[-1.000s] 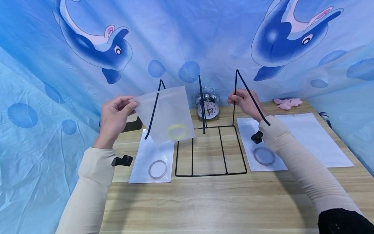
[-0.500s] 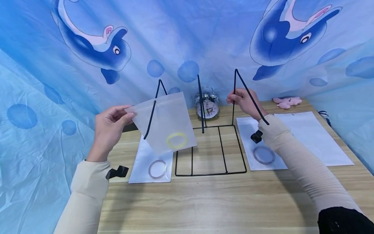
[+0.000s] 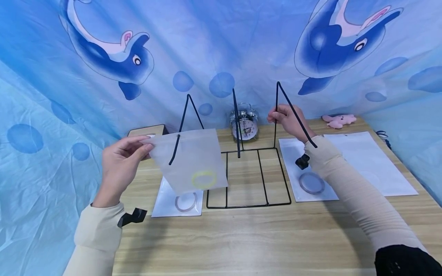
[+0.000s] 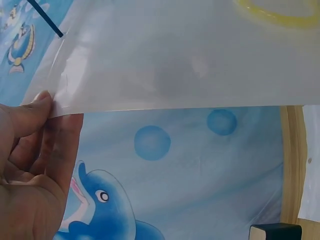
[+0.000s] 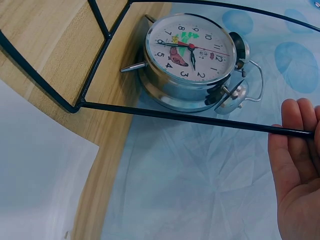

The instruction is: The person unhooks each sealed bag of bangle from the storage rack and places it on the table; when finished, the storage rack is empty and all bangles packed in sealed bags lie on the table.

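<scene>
My left hand pinches the top left corner of a frosted zip bag. A yellow ring shows inside the bag near its bottom. The left prong of a black wire display rack passes through the bag near its top edge, its tip in front of the bag. In the left wrist view, thumb and fingers hold the bag's edge. My right hand grips the rack's right upright, with the wire between thumb and fingers in the head view; the right wrist view cuts off part of this hand.
A silver alarm clock stands behind the rack. White packets with rings lie at left and right. A larger white packet, a pink plush toy and a dark-sided box are also on the table. A blue curtain hangs behind.
My left hand has come down and left, and the bag has slid down the prong towards its tip. The box at back left is now more in sight. My right hand keeps its place.
</scene>
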Demonstrator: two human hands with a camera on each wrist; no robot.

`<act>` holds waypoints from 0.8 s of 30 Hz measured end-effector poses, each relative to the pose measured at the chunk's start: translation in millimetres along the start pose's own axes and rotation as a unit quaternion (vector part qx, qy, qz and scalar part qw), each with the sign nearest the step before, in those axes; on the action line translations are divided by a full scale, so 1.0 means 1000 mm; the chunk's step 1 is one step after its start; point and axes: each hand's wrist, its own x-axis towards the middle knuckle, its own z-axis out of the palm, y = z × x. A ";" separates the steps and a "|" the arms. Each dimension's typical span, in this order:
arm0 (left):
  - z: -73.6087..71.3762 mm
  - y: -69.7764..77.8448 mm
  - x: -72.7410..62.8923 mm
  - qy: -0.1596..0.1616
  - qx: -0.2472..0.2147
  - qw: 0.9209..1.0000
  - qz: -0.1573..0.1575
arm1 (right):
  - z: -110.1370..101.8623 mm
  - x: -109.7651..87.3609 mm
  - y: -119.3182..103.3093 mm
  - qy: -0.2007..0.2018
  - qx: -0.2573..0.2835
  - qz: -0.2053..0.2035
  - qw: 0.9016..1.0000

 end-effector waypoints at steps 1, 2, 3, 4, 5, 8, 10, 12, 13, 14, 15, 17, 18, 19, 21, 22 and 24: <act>-0.001 0.001 -0.001 -0.001 0.000 1.000 0.005 | 0.000 0.000 0.000 0.001 0.000 0.000 1.000; -0.002 0.002 -0.003 -0.003 -0.002 1.000 0.009 | 0.000 0.000 0.000 0.001 0.001 0.001 1.000; -0.003 0.003 -0.004 -0.003 0.000 1.000 0.015 | 0.000 0.001 0.000 0.001 0.002 0.002 1.000; -0.004 0.004 -0.006 -0.004 -0.002 1.000 0.018 | 0.000 0.001 0.000 0.001 0.002 0.003 1.000; -0.005 0.005 -0.007 -0.004 -0.006 1.000 0.020 | 0.001 0.001 -0.001 0.001 0.002 0.005 1.000; -0.007 0.007 -0.011 -0.009 -0.021 0.999 0.027 | 0.001 0.001 -0.001 0.001 0.005 0.007 1.000; -0.009 0.008 -0.013 -0.015 -0.034 0.999 0.033 | 0.001 0.000 -0.002 0.002 0.008 0.005 1.000; -0.010 0.009 -0.015 -0.024 -0.050 0.998 0.041 | 0.000 0.000 -0.002 0.002 0.010 0.003 1.000; -0.010 0.010 -0.016 -0.027 -0.051 0.997 0.045 | 0.000 0.000 -0.002 0.003 0.009 0.002 1.000; -0.011 0.010 -0.017 -0.030 -0.057 0.997 0.048 | 0.000 0.000 -0.002 0.002 0.011 0.001 1.000; -0.011 0.010 -0.018 -0.033 -0.060 0.996 0.051 | 0.000 0.000 -0.002 0.002 0.012 0.001 1.000; -0.012 0.011 -0.020 -0.035 -0.057 0.996 0.051 | 0.000 0.000 -0.002 0.002 0.012 0.002 1.000; -0.013 0.011 -0.021 -0.036 -0.054 0.997 0.051 | 0.000 0.000 -0.002 0.002 0.011 0.003 1.000; -0.013 0.011 -0.022 -0.038 -0.054 0.997 0.050 | 0.000 0.000 -0.002 0.002 0.010 0.004 1.000; -0.014 0.012 -0.024 -0.043 -0.064 0.996 0.053 | 0.000 0.001 0.000 0.002 0.011 0.005 1.000; -0.014 0.012 -0.025 -0.044 -0.068 0.995 0.054 | 0.000 0.001 0.000 0.002 0.011 0.005 1.000; -0.016 0.012 -0.027 -0.049 -0.082 0.994 0.057 | 0.000 0.002 0.001 0.002 0.008 0.005 1.000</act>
